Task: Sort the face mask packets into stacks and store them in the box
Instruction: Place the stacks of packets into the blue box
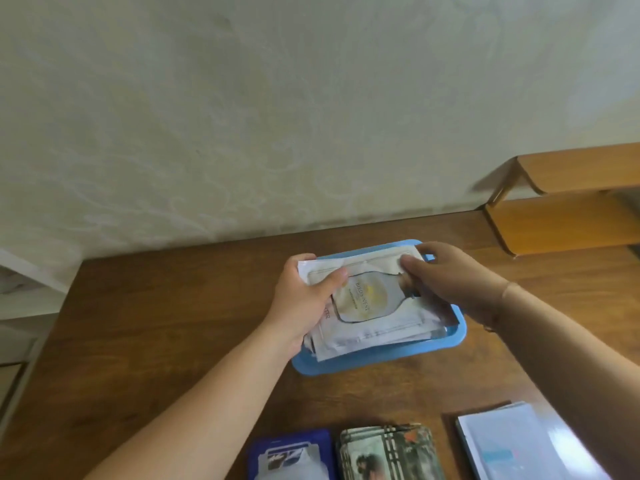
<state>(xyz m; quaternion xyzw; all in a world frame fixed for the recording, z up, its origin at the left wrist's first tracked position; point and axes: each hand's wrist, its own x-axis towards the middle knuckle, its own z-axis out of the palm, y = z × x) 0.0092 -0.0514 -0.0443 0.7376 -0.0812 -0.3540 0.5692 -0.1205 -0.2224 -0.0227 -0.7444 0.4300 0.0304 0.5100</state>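
A stack of white face mask packets lies in a shallow blue box near the middle of the wooden table. The top packet shows a gold and white bottle-shaped print. My left hand grips the stack's left edge, thumb on top. My right hand holds the stack's far right corner, fingers pressed on the top packet. Along the near edge lie three more stacks: dark blue packets, green patterned packets and pale blue packets, partly hidden by my right forearm.
The wooden table meets a pale wall at the back. A light wooden shelf stands at the back right. White furniture sits beyond the table's left edge.
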